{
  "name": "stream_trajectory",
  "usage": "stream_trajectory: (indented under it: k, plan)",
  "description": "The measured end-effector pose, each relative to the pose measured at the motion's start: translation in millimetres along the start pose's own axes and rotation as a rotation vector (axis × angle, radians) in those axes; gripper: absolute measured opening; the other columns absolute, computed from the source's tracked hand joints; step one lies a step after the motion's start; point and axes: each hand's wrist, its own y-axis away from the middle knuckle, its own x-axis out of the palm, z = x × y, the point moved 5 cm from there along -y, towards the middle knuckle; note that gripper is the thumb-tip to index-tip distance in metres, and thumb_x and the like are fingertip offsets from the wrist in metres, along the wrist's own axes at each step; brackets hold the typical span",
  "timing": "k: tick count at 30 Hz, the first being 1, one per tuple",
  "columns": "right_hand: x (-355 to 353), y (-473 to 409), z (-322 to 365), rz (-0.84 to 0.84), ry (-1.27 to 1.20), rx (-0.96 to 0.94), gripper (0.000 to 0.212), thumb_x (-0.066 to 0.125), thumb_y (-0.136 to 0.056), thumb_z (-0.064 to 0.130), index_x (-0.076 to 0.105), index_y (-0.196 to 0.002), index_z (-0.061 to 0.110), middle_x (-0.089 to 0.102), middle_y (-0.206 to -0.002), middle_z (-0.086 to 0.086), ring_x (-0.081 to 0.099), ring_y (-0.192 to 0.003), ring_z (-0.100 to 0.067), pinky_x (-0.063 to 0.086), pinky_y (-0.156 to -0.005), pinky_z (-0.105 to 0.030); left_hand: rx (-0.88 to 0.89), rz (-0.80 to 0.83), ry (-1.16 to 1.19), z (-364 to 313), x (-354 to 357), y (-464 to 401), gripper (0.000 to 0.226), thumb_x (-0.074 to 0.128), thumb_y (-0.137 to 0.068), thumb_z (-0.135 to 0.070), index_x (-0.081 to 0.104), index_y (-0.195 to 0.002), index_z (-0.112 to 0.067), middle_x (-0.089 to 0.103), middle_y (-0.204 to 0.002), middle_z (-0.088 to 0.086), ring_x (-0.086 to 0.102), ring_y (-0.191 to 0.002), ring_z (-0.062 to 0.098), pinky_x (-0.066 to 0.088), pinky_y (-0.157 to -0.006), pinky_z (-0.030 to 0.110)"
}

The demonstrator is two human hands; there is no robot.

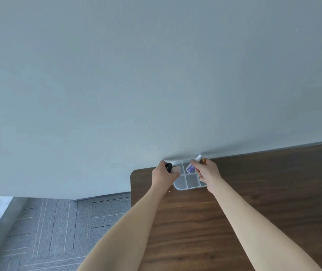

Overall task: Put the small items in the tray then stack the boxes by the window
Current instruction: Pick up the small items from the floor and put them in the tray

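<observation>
Sitting at the far left corner of the wooden table (254, 202) against the wall, the clear divided tray (190, 183) shows pale compartments. Left hand (163, 176) curls round a small black item (169, 166); right hand (207, 172) pinches a white purple-labelled bottle (192, 166) over it.

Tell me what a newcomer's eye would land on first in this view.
Two bare arms reach to the far corner of the dark wooden table, meeting over a clear divided tray set against the pale wall. The left hand holds a small black item; the right hand holds a small white bottle with a purple label above the tray.
</observation>
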Motion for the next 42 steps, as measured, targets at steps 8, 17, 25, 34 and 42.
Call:
stream_trajectory:
  k: [8, 17, 25, 34, 42]
  plan:
    - [4.6, -7.1, -9.3, -0.057, -0.075, 0.025, 0.016, 0.072, -0.088, 0.009, 0.058, -0.08, 0.008, 0.053, -0.041, 0.01, 0.028, -0.046, -0.011, 0.018, -0.036, -0.02, 0.129, -0.046, -0.085, -3.7, 6.5, -4.1, 0.038, 0.063, -0.083, -0.021, 0.063, -0.121, -0.022, 0.055, -0.114, 0.005, 0.057, -0.095, 0.02, 0.041, -0.079, 0.023]
    - [5.2, -15.0, -18.2, -0.045, 0.06, -0.007, 0.014, 0.073, -0.084, 0.013, 0.066, -0.089, 0.002, 0.063, -0.078, -0.012, 0.029, -0.047, -0.012, 0.021, -0.041, -0.023, 0.181, -0.04, -0.256, -7.8, 13.8, -5.6, 0.043, 0.066, -0.088, -0.022, 0.056, -0.128, -0.014, 0.057, -0.122, 0.005, 0.058, -0.109, 0.026, 0.05, -0.087, 0.035]
    - [0.4, -1.4, -15.8, 0.02, 0.027, -0.048, 0.037, 0.082, -0.077, 0.029, 0.07, -0.103, 0.004, 0.055, -0.073, -0.005, 0.032, -0.055, -0.013, 0.025, -0.046, -0.027, 0.182, -0.043, -0.208, -1.7, 16.0, 1.6, 0.05, 0.07, -0.088, -0.026, 0.049, -0.132, -0.015, 0.053, -0.119, 0.005, 0.05, -0.101, 0.02, 0.043, -0.084, 0.029]
    - [-13.9, 12.2, -30.1, -0.055, -0.128, 0.163, 0.017, 0.051, -0.096, 0.018, 0.062, -0.096, 0.005, 0.049, -0.064, -0.007, 0.038, -0.051, -0.014, 0.027, -0.051, -0.026, -0.053, -0.066, 0.206, 19.8, -0.3, 11.7, 0.015, 0.056, -0.085, -0.019, 0.051, -0.074, -0.01, 0.053, -0.075, 0.002, 0.058, -0.059, 0.019, 0.047, -0.052, 0.021]
    - [-7.0, 15.7, -33.1, -0.01, -0.312, 0.237, 0.008, 0.051, -0.1, 0.005, 0.057, -0.097, 0.001, 0.058, -0.081, -0.018, 0.06, -0.069, -0.026, 0.055, -0.075, -0.038, -0.201, 0.032, 0.494, 28.6, 0.9, 14.8, 0.024, 0.054, -0.095, -0.031, 0.071, -0.093, -0.015, 0.058, -0.086, 0.004, 0.052, -0.081, 0.023, 0.04, -0.072, 0.033]
